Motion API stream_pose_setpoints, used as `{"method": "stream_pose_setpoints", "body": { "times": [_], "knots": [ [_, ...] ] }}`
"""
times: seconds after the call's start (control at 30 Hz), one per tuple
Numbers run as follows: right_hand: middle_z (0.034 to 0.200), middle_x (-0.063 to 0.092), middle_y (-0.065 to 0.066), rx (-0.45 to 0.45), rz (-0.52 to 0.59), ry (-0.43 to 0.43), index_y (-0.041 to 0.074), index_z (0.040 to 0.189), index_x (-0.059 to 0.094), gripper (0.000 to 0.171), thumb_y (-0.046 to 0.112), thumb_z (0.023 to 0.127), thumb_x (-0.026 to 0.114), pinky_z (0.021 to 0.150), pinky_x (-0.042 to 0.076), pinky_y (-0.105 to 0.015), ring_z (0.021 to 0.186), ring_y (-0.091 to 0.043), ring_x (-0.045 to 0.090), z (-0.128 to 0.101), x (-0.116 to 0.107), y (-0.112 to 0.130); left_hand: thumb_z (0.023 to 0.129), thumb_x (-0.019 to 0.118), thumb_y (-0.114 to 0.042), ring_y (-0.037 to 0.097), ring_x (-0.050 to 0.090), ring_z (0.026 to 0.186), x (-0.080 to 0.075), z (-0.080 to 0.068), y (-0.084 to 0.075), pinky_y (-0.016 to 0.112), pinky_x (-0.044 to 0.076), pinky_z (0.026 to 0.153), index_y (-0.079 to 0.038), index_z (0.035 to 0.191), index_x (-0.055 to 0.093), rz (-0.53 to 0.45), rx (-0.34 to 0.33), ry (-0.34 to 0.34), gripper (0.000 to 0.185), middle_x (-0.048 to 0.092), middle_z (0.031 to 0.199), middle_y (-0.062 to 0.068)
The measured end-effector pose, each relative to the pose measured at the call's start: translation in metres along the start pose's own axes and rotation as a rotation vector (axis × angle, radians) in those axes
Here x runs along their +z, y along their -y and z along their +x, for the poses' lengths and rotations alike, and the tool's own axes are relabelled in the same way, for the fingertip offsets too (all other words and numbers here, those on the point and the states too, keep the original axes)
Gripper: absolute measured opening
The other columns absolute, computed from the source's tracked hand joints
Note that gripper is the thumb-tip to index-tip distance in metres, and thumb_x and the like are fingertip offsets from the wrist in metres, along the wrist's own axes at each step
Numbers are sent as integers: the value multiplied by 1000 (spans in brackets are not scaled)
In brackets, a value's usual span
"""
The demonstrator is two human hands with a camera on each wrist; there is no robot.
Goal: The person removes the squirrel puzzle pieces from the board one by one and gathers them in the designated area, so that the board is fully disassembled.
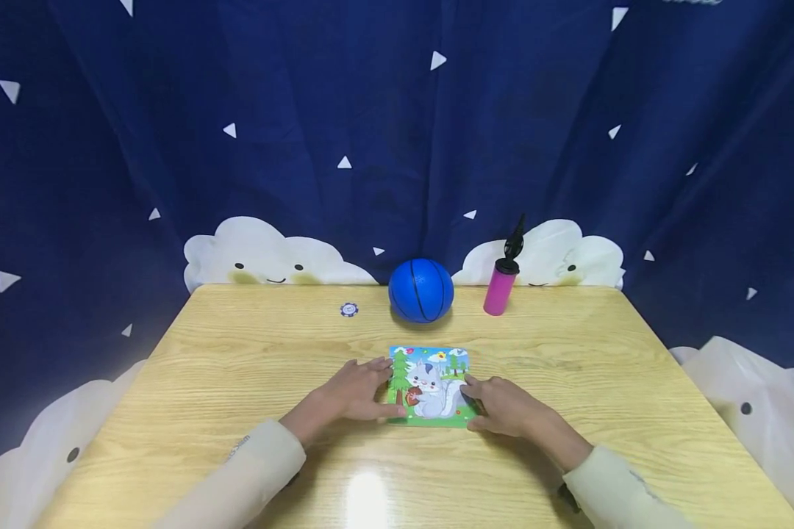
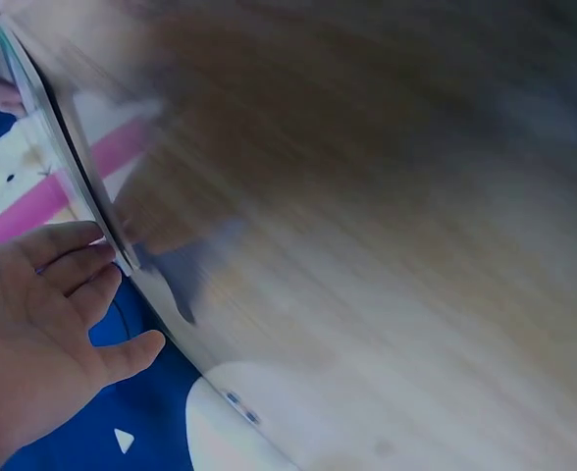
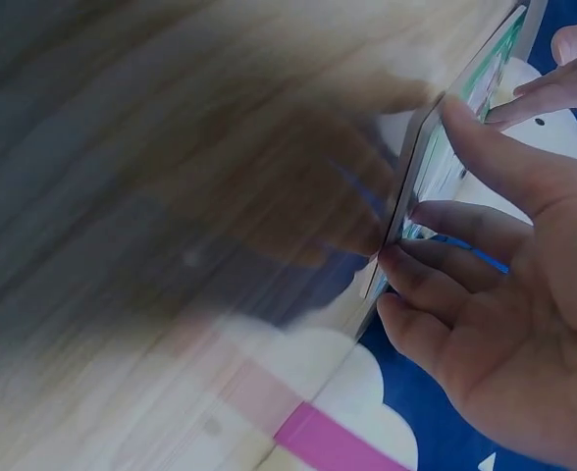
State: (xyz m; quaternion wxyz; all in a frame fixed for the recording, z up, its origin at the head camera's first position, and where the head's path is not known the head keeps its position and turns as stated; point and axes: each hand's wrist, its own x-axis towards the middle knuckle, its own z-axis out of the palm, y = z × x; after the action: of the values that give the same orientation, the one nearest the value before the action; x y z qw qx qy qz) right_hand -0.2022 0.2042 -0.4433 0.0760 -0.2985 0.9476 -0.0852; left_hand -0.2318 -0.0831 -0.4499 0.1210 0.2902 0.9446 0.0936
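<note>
From the head view, a square puzzle (image 1: 432,386) lies flat near the middle of the wooden table (image 1: 238,367), its picture a grey squirrel among green trees. The left hand (image 1: 351,393) rests at its left edge, fingers stretched onto it; the right hand (image 1: 503,405) meets the right edge the same way. Behind stand a blue ball (image 1: 420,289), a pink pump (image 1: 501,285) and a small round token (image 1: 348,309), well apart from the puzzle, with bare wood on both sides.

The left wrist view shows straight fingers (image 2: 68,245) against the puzzle's thin edge.

The right wrist view shows fingertips (image 3: 416,270) touching the puzzle's edge, the thumb (image 3: 495,157) laid on top.
</note>
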Motion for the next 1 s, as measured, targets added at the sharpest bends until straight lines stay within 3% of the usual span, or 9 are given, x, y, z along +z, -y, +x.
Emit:
{"method": "stream_pose_setpoints", "body": {
  "times": [0.13,0.23,0.33,0.6,1.0],
  "knots": [
    [135,52,-26,0,-10,3,-1,127,59,61,30,78,77,80,51,-37,78,-17,54,10,1,10,81,49,-73,26,29,143,-2,-8,8,58,26,112,-5,141,44,-15,-11,-9,91,34,153,10],
    [135,51,-26,3,-10,18,-1,127,58,61,31,78,76,90,51,-43,96,-29,64,18,1,20,82,51,-71,26,30,143,-4,-15,16,57,26,112,-4,140,45,-23,-25,-20,89,36,152,11],
    [136,52,-25,2,-24,33,1,128,58,61,33,79,76,96,48,-46,112,-38,60,25,2,29,82,53,-68,27,31,143,-5,-21,24,57,27,112,-2,138,47,-31,-35,-33,87,38,151,11],
    [135,54,-22,17,-83,52,4,124,61,58,35,77,77,94,50,-44,111,-36,61,42,3,48,81,55,-68,29,33,141,-4,-30,38,56,30,110,1,134,51,-29,-41,-73,88,40,149,15],
    [138,53,-18,71,-117,94,7,127,59,61,37,77,76,97,49,-42,116,-34,59,45,-1,58,81,53,-71,34,33,140,-4,-36,40,58,33,107,0,136,50,8,-29,-80,89,41,149,13]
  ]
}}
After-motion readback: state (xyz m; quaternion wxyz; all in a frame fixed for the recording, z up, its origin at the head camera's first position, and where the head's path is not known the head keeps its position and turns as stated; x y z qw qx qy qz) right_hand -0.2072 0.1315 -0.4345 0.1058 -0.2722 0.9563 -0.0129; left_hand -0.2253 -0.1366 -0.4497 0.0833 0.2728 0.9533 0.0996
